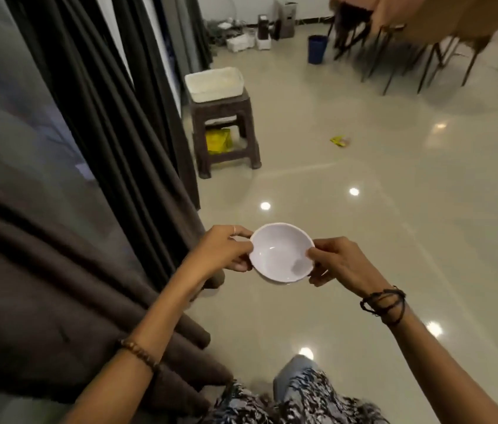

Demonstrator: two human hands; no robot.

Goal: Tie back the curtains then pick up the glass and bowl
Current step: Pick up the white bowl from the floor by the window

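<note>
Head view, two hands (224, 249) (338, 261) gripping one white bowl (281, 252), one stool (224, 130)

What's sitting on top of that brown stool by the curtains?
A white basket sits on the brown stool. Its contents are hidden by its rim. A yellow packet lies beneath the stool.

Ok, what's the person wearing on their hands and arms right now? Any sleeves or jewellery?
Both forearms are bare, no sleeves in view. The left hand has a thin pale ring on one finger, and its wrist carries a brown beaded bracelet. The right hand shows no ring; its wrist is wrapped in several loops of dark cord bracelet.
</note>
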